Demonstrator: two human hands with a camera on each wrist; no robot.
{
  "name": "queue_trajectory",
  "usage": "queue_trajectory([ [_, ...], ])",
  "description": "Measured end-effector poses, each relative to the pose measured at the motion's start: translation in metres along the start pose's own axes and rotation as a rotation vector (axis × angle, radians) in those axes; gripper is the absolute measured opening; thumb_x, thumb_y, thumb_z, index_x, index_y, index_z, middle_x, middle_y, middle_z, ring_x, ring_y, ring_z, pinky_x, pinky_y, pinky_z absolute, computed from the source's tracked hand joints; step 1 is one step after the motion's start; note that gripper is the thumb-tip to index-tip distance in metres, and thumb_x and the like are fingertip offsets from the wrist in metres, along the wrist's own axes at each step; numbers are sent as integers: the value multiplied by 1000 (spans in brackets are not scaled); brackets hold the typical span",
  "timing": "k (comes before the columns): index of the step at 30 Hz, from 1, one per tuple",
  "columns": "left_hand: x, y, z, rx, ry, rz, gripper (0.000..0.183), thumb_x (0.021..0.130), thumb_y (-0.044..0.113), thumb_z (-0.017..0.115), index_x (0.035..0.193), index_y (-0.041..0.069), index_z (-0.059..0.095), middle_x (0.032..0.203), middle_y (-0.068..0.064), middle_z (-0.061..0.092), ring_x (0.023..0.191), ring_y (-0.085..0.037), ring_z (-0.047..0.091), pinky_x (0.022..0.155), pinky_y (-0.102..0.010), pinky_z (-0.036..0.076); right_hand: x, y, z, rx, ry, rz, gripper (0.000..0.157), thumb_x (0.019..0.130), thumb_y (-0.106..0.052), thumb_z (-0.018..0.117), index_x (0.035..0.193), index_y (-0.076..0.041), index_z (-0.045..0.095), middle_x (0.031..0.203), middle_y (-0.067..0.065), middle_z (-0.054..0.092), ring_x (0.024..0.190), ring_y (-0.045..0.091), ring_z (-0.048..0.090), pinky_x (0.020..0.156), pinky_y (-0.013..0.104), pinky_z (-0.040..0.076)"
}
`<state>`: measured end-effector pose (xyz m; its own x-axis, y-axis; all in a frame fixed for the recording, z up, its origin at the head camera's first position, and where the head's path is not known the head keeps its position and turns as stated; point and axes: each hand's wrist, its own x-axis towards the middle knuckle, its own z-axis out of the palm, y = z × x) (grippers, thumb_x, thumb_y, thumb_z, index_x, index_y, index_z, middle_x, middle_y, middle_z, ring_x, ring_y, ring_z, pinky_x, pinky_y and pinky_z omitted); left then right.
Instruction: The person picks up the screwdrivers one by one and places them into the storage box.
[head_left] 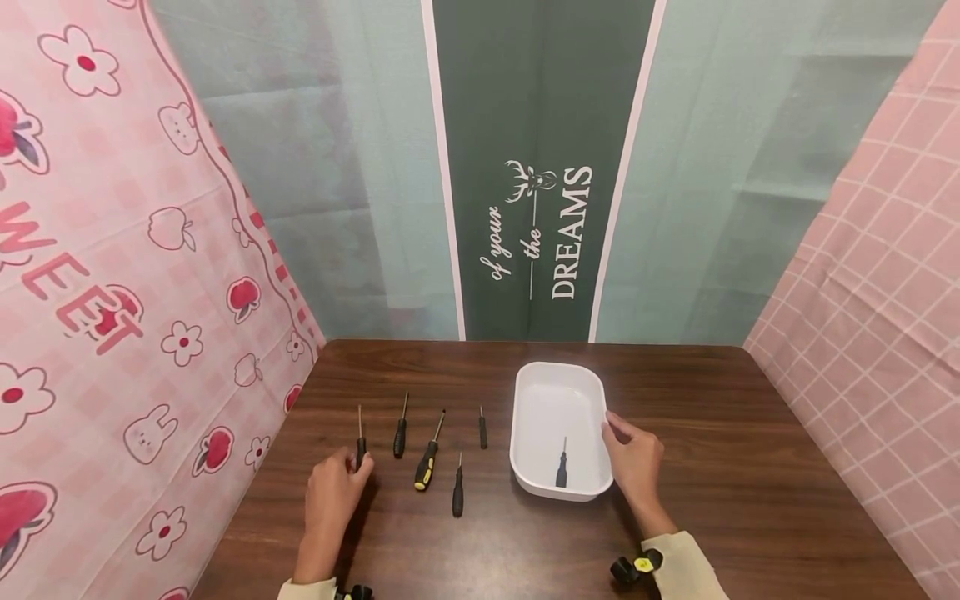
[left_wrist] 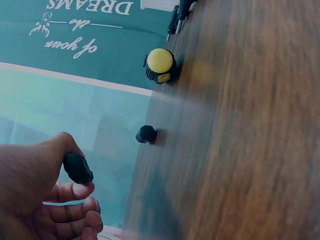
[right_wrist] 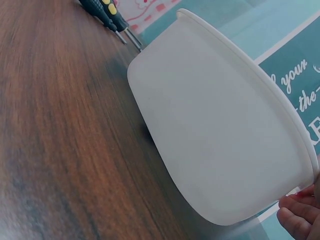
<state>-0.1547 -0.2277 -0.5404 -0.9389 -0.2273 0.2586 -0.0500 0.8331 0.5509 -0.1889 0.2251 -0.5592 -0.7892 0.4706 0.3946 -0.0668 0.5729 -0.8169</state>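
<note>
At the left of the head view, my left hand [head_left: 336, 485] pinches a screwdriver [head_left: 362, 450] by its black handle, the shaft pointing away from me. The left wrist view shows the handle [left_wrist: 77, 168] between thumb and index finger, with the other fingers loosely bent. My right hand [head_left: 633, 458] grips the right rim of a white plastic tray [head_left: 527, 425], thumb at the inner edge. One screwdriver with a dark blue handle [head_left: 562, 471] lies inside the tray. In the right wrist view, the tray's outer wall [right_wrist: 215, 120] hides its inside, and only some fingers [right_wrist: 297, 215] show.
Between hand and tray, several screwdrivers lie on the brown wooden table [head_left: 480, 558]: a black one [head_left: 400, 437], a yellow-and-black one [head_left: 426, 467], another black one [head_left: 458, 496] and a small dark one [head_left: 483, 433]. Printed cloths [head_left: 525, 317] hang behind and beside the table.
</note>
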Motion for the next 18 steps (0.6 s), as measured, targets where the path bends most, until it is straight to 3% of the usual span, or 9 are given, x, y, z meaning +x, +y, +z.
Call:
queue_trajectory([
  [7, 0, 4, 1, -20, -17, -17, 29, 93, 24, 68, 71, 11, 54, 63, 0, 49, 56, -18, 46, 52, -35, 36, 0, -1, -1, 3, -16, 16, 22, 87, -6, 77, 109, -3, 78, 107, 15, 73, 109, 35, 68, 80, 2, 36],
  [18, 3, 12, 2, -37, -22, -29, 28, 93, 25, 67, 72, 11, 56, 62, 1, 49, 57, -18, 47, 53, -34, 37, 1, -1, -1, 13, -14, 0, 22, 86, -5, 77, 108, -3, 78, 106, 16, 73, 108, 35, 69, 77, -2, 32],
])
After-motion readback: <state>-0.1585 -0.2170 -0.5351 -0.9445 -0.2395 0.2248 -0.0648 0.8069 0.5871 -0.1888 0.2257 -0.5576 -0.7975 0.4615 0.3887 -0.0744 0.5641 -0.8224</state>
